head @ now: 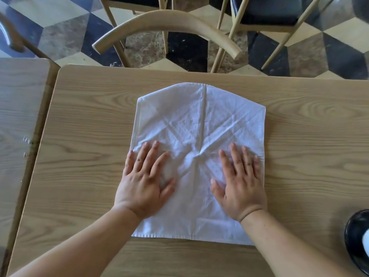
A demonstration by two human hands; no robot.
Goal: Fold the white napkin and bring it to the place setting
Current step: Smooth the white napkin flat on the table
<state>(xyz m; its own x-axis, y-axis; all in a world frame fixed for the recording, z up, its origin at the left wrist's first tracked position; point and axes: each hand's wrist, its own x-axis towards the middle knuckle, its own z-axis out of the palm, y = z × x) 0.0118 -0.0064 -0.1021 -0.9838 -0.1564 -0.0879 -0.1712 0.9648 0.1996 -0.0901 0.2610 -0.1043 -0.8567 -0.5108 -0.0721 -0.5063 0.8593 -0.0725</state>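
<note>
The white napkin (199,124) lies spread flat on the wooden table (89,120), creased with diagonal and vertical fold lines. Its near edge sits close to the table's front. My left hand (143,180) presses palm down on the napkin's left half, fingers apart. My right hand (239,182) presses palm down on the right half, fingers spread. Neither hand grips the cloth. A small bunch of wrinkles sits between the two hands. A black plate (357,238) with something white on it shows at the right edge.
A wooden chair (167,21) with a curved back stands across the table. A second table (20,108) adjoins on the left. More chair legs and a tiled floor lie beyond.
</note>
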